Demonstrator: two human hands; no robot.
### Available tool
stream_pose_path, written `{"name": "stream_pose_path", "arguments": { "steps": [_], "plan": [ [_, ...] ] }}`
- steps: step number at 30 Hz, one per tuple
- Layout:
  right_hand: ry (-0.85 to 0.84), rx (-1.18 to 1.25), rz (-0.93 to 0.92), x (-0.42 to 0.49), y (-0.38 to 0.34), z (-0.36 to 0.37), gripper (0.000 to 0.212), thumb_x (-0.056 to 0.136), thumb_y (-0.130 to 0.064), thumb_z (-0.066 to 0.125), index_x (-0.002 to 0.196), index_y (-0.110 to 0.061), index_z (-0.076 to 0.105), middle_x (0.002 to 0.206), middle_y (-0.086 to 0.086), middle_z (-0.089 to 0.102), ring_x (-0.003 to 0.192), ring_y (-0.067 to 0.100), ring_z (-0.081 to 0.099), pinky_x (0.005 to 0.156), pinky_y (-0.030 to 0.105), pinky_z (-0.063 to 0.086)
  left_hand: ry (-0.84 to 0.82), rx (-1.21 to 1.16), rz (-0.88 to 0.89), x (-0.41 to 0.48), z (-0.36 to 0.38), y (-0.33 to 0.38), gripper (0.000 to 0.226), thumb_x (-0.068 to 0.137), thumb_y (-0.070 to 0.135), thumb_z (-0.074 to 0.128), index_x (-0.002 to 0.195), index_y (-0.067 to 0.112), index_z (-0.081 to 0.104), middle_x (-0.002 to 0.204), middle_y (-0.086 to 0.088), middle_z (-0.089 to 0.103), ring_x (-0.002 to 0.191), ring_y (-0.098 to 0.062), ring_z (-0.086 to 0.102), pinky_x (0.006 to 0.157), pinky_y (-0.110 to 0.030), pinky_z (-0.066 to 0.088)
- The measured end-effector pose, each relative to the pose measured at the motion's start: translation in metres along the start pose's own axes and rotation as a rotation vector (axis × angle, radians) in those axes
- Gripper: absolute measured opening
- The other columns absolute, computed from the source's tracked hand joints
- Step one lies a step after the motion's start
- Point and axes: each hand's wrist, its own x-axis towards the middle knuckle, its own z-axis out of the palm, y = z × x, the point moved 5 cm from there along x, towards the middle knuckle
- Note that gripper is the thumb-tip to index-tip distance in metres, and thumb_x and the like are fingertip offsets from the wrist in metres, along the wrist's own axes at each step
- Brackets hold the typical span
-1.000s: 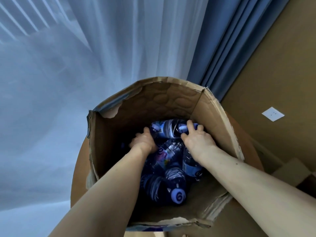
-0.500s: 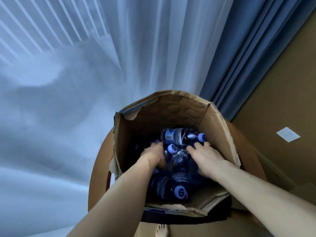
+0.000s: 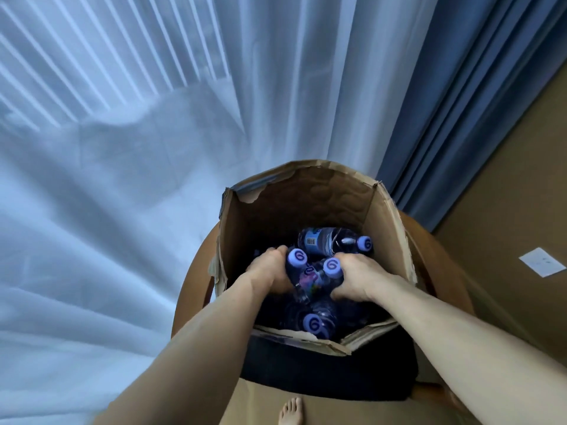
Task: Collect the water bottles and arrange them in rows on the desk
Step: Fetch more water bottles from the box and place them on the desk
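An open cardboard box [image 3: 389,228] holds several clear water bottles with pale purple caps. Both my hands are inside it. My left hand [image 3: 270,271] grips a bottle whose cap [image 3: 297,257] points up toward me. My right hand [image 3: 356,279] grips a second bottle, its cap [image 3: 332,267] also facing up. Another bottle [image 3: 328,240] lies on its side at the far end of the box. One more bottle [image 3: 313,325] lies near the box's front edge, cap toward me.
The box sits on a round brown seat [image 3: 441,271] with a dark cushion [image 3: 322,372]. White sheer curtains [image 3: 153,148] hang to the left, blue drapes [image 3: 478,87] to the right. A white wall socket [image 3: 541,261] is at far right. A bare foot [image 3: 291,412] shows below.
Both hands have closed around a bottle each and raised them, so the two caps now face up. The camera has pulled back and up from the box.
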Motion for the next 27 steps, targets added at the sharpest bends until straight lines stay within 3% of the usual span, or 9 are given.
{"name": "stream_pose_path", "arguments": {
  "steps": [6, 9, 11, 13, 17, 20, 27],
  "plan": [
    [0.219, 0.123, -0.102, -0.051, -0.03, -0.073, 0.05, 0.068, -0.038, 0.074, 0.106, -0.02, 0.046, 0.105, 0.0, 0.06, 0.098, 0.026, 0.058, 0.073, 0.029, 0.042, 0.166, -0.249, -0.03, -0.052, -0.049, 0.01, 0.05, 0.054, 0.028, 0.078, 0.099, 0.018, 0.058, 0.097, -0.002, 0.067, 0.095, -0.023, 0.066, 0.085, -0.038, 0.055],
    [0.316, 0.154, -0.175, -0.085, -0.048, -0.116, 0.055, 0.066, -0.039, 0.075, 0.109, -0.018, 0.047, 0.101, -0.003, 0.057, 0.092, 0.021, 0.054, 0.074, 0.03, 0.043, 0.266, -0.342, 0.017, -0.075, -0.081, 0.026, 0.059, 0.041, 0.033, 0.074, 0.095, 0.017, 0.057, 0.086, 0.0, 0.068, 0.085, -0.019, 0.067, 0.069, -0.033, 0.057],
    [0.346, 0.186, -0.215, -0.106, -0.057, -0.142, 0.057, 0.065, -0.038, 0.076, 0.11, -0.016, 0.049, 0.108, 0.001, 0.059, 0.095, 0.022, 0.057, 0.076, 0.029, 0.046, 0.293, -0.388, 0.071, -0.104, -0.108, 0.047, 0.042, 0.051, 0.022, 0.076, 0.09, 0.013, 0.061, 0.074, 0.004, 0.063, 0.069, -0.015, 0.06, 0.053, -0.021, 0.045],
    [0.371, 0.198, -0.244, -0.127, -0.062, -0.167, 0.058, 0.068, -0.037, 0.077, 0.114, -0.014, 0.049, 0.111, 0.003, 0.059, 0.098, 0.023, 0.057, 0.073, 0.026, 0.043, 0.3, -0.412, 0.115, -0.136, -0.133, 0.069, 0.019, 0.062, 0.007, 0.073, 0.078, 0.009, 0.064, 0.061, 0.003, 0.056, 0.058, -0.014, 0.052, 0.047, -0.017, 0.037],
    [0.419, 0.248, -0.327, -0.172, -0.07, -0.211, 0.062, 0.068, -0.039, 0.079, 0.118, -0.016, 0.049, 0.109, -0.001, 0.056, 0.097, 0.018, 0.056, 0.078, 0.025, 0.044, 0.386, -0.409, 0.102, -0.191, -0.171, 0.098, 0.039, 0.066, 0.011, 0.08, 0.099, 0.016, 0.06, 0.084, -0.002, 0.062, 0.073, -0.019, 0.061, 0.052, -0.026, 0.048],
    [0.442, 0.256, -0.393, -0.201, -0.076, -0.233, 0.055, 0.067, -0.039, 0.08, 0.111, -0.022, 0.051, 0.101, -0.002, 0.055, 0.099, 0.02, 0.059, 0.078, 0.025, 0.044, 0.429, -0.399, 0.099, -0.23, -0.19, 0.117, 0.049, 0.07, 0.012, 0.082, 0.112, 0.017, 0.057, 0.107, -0.005, 0.063, 0.094, -0.025, 0.062, 0.066, -0.035, 0.056],
    [0.483, 0.27, -0.499, -0.257, -0.09, -0.253, 0.069, 0.072, -0.037, 0.078, 0.131, -0.02, 0.047, 0.124, 0.001, 0.055, 0.107, 0.02, 0.055, 0.091, 0.03, 0.047, 0.509, -0.442, 0.074, -0.307, -0.211, 0.14, 0.047, 0.073, 0.012, 0.08, 0.114, 0.015, 0.059, 0.109, -0.009, 0.066, 0.1, -0.029, 0.062, 0.072, -0.039, 0.057]
  ]
}}
